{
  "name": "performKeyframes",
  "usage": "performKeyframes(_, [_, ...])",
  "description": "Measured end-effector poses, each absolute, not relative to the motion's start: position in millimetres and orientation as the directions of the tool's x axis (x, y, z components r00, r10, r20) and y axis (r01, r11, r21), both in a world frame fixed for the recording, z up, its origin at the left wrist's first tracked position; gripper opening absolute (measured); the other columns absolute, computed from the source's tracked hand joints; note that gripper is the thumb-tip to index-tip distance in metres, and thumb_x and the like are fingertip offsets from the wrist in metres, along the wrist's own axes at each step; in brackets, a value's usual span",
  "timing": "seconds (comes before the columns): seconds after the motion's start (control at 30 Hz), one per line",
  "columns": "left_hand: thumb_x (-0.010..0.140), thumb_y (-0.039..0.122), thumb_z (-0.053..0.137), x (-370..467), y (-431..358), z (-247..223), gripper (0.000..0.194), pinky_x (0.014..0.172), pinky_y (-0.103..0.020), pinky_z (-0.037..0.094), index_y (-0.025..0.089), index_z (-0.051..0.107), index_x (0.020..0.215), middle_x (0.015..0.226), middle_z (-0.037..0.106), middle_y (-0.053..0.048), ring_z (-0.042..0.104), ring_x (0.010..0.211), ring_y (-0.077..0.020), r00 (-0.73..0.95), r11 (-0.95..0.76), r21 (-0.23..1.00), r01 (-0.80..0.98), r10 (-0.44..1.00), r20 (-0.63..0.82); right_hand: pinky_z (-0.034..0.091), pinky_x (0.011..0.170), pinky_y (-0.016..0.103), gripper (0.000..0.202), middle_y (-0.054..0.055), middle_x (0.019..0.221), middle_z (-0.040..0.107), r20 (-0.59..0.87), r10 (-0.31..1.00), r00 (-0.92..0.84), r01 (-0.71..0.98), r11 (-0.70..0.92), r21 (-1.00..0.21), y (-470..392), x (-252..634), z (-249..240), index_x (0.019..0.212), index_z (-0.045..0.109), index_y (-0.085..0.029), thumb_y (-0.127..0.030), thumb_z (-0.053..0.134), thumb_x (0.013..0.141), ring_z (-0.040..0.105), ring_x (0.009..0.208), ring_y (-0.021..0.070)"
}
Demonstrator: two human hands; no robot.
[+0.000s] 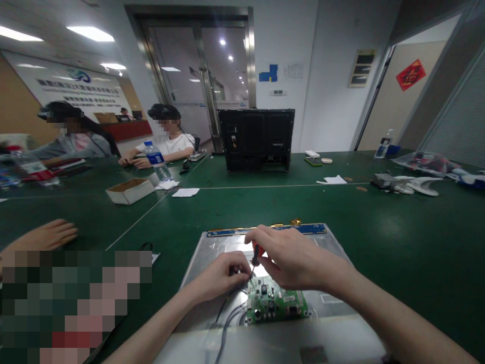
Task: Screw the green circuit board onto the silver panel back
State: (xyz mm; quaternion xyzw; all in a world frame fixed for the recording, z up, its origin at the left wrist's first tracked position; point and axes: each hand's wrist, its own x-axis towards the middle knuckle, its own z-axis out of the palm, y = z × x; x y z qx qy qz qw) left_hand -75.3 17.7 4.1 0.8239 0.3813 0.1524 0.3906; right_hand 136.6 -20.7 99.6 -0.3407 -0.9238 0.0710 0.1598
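My right hand [284,253] grips a red and black screwdriver [256,255], its thin shaft pointing down at the upper left corner of a green circuit board [278,303]. Close beside the tip, the fingers of my left hand [223,273] are pinched together at the same corner; what is between them, if anything, is too small to make out. The board lies on a silvery metal display panel [200,263]. Along the panel's far edge runs a narrow blue circuit strip [310,229]. Grey cables [223,333] extend from the board's left side toward me.
Another person's hand [49,235] rests on the green table [159,222] at left. Farther back are a white box [130,191], a water bottle [157,161] and a black monitor casing [257,139]. White gloves [413,183] lie at right. Two people sit at the far left.
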Motion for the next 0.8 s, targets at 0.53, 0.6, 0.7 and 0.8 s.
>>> performKeyframes(0.53, [0.081,0.026,0.057,-79.6,20.0,-5.1,0.013,0.068,-0.026,0.04,0.017,0.065,0.085,0.081,0.063,-0.002,0.054,0.075,-0.0166,0.676,-0.431,0.757,0.492,0.737,-0.02,0.027,0.053,0.027,0.012,0.003,0.094,0.064,0.318,0.648,-0.692,0.632,0.757,-0.166,-19.7,136.9,97.0,0.097,0.052,-0.018,-0.024,0.052,0.087,0.056,0.071,0.0134])
performKeyframes(0.6, [0.081,0.027,0.057,-79.2,19.8,-4.5,0.013,0.066,-0.026,0.04,0.017,0.065,0.084,0.078,0.062,-0.001,0.053,0.073,-0.0161,0.673,-0.428,0.76,0.489,0.739,-0.018,0.026,0.052,0.027,0.017,0.005,0.1,0.063,0.311,0.649,-0.694,0.627,0.757,-0.182,-21.0,136.7,97.2,0.101,0.051,-0.017,-0.021,0.051,0.084,0.055,0.07,0.0137])
performKeyframes(0.7, [0.08,0.025,0.058,-78.9,19.1,-3.0,0.011,0.065,-0.025,0.039,0.017,0.065,0.082,0.076,0.061,0.0,0.052,0.072,-0.0156,0.669,-0.415,0.768,0.487,0.743,-0.022,0.025,0.051,0.027,0.025,0.008,0.104,0.061,0.294,0.653,-0.698,0.628,0.755,-0.188,-21.7,135.4,97.3,0.105,0.049,-0.015,-0.016,0.049,0.08,0.055,0.071,0.0142])
performKeyframes(0.8, [0.079,0.023,0.058,-78.8,18.8,-2.3,0.009,0.066,-0.025,0.039,0.017,0.065,0.08,0.075,0.061,0.0,0.052,0.072,-0.0155,0.661,-0.4,0.766,0.503,0.749,-0.043,0.023,0.05,0.027,0.026,0.007,0.101,0.063,0.289,0.653,-0.701,0.631,0.755,-0.176,-20.6,134.5,96.6,0.104,0.049,-0.015,-0.014,0.049,0.078,0.056,0.071,0.0147])
